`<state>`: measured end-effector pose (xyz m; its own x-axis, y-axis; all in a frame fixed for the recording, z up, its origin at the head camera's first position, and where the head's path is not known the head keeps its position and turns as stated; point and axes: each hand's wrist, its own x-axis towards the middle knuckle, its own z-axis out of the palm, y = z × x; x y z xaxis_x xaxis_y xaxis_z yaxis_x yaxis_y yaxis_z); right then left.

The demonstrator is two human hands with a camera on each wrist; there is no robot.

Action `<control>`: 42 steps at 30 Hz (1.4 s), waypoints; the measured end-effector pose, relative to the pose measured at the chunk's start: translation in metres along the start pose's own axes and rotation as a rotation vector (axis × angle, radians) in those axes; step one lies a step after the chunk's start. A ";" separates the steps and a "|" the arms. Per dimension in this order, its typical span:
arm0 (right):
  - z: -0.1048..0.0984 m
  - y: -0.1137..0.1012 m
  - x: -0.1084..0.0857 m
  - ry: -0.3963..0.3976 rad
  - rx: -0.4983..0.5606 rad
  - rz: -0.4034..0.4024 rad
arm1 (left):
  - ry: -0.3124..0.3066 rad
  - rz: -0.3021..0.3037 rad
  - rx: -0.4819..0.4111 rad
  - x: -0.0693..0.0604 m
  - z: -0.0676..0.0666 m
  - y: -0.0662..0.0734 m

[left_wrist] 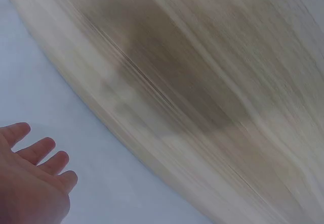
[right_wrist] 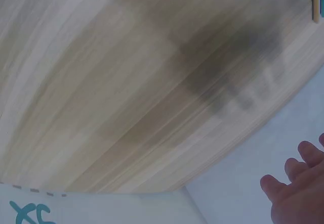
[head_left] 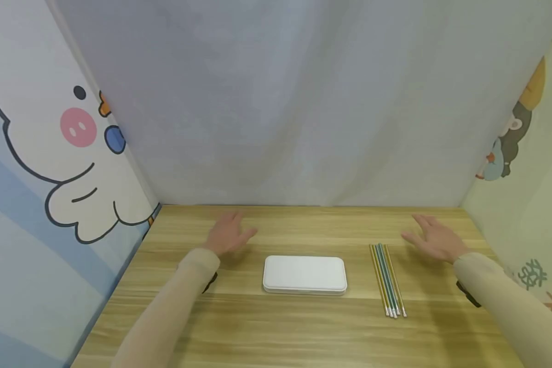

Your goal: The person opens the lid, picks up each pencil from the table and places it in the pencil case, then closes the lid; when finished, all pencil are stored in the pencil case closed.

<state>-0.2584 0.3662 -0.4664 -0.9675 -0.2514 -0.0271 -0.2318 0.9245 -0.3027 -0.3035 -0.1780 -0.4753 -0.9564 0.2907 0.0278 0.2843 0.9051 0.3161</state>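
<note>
hovering near the far bench edge (head_left: 313,212), my left hand (head_left: 228,235) and right hand (head_left: 436,242) have fingers apart; the white case (head_left: 305,273) looks light, stiff, slick: best gripped by its ends.

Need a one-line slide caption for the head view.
Left hand and right hand, both empty, flank a white case and pencils on a wood-grain table.

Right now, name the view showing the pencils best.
The head view: it shows the pencils whole. The right wrist view catches only parts of two, in its top-right corner; the left wrist view shows none.
</note>
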 end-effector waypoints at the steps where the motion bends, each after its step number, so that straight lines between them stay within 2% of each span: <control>1: 0.001 -0.002 0.000 0.003 0.008 -0.007 | 0.005 0.007 -0.015 -0.001 0.001 0.002; 5: 0.004 -0.011 0.000 0.021 0.038 -0.040 | 0.034 0.064 -0.034 -0.003 0.005 0.007; 8: 0.008 -0.019 -0.001 0.032 0.052 -0.064 | 0.030 0.089 -0.049 -0.006 0.007 0.011; 16: 0.016 -0.037 -0.001 0.022 0.095 -0.094 | -0.037 0.092 -0.176 -0.017 0.012 0.023; 23: 0.026 -0.053 -0.002 -0.006 0.162 -0.100 | -0.055 0.094 -0.284 -0.029 0.020 0.034; 28: 0.035 -0.069 -0.005 -0.004 0.169 -0.135 | -0.110 0.098 -0.338 -0.038 0.025 0.038; 35: 0.048 -0.094 -0.012 -0.019 0.194 -0.164 | -0.154 0.171 -0.276 -0.044 0.038 0.040; 42: 0.065 -0.115 -0.016 -0.035 0.221 -0.226 | -0.174 0.230 -0.271 -0.047 0.043 0.045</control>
<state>-0.2092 0.2453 -0.4932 -0.8892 -0.4564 0.0322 -0.4088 0.7608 -0.5041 -0.2429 -0.1378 -0.5037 -0.8375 0.5458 -0.0268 0.4396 0.7021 0.5603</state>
